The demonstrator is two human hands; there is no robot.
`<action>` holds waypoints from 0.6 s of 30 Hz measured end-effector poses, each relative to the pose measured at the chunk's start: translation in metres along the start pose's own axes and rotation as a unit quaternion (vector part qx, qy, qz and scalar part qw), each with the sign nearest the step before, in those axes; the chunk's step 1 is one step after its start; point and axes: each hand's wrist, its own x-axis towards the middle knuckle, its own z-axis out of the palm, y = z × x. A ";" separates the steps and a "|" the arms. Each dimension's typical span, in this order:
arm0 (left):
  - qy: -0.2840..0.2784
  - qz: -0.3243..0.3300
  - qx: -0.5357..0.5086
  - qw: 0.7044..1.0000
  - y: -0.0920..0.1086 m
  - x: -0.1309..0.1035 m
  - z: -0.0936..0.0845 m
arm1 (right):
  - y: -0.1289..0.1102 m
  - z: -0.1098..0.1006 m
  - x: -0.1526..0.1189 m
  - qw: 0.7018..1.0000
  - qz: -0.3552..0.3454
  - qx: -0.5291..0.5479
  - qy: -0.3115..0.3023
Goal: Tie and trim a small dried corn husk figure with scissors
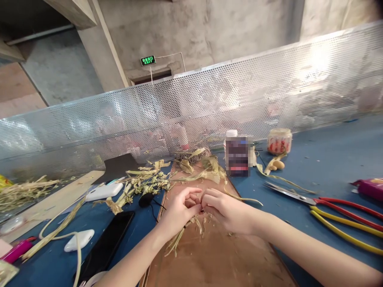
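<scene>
Right now my head view has both bare hands meeting above a brown board (227, 259), their fingertips close together near its middle. I see the fingers of the left hand (186, 204) curving over its thumb, while the right hand (221, 208) bends its fingers inward beside them; I cannot tell whether either has something clamped, because the fingertips overlap and hide the contact. The dried strands (176, 241) show just below the fingers and spread over the board toward the left forearm. Beyond the hands, I have dried husks (206, 175) on the far part of the board, and a pale dried flower bunch (145, 184) to the left. A black phone (107, 239) and a white case (79, 240) lie left of the left forearm on the blue table (302, 159). To the right, I see shears (314, 203) with red and yellow handles lying with blades apart, and behind them a clear jar (279, 141) standing upright. A white-capped bottle (231, 133) stands near the board's far right edge, partly masked by pixelation. Behind everything, I have a perforated metal screen (191, 107).
</scene>
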 end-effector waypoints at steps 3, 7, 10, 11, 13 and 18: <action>-0.008 0.002 0.012 1.000 0.004 -0.003 -0.001 | 0.003 0.001 0.000 1.000 -0.002 0.011 -0.003; -0.011 0.008 -0.001 1.000 0.006 -0.004 -0.001 | 0.005 0.001 0.000 1.000 0.003 0.008 0.012; -0.006 0.003 0.004 1.000 0.006 -0.005 -0.001 | 0.005 0.000 0.000 1.000 0.003 -0.013 0.022; -0.004 0.001 0.006 1.000 0.005 -0.005 0.000 | 0.004 -0.001 0.000 1.000 -0.001 -0.018 0.021; 0.001 0.000 0.006 1.000 0.004 -0.006 0.001 | 0.004 -0.001 0.000 0.999 -0.005 -0.031 0.023; 0.002 0.010 0.007 1.000 0.005 -0.007 0.003 | 0.000 -0.001 0.000 0.995 -0.015 -0.099 0.021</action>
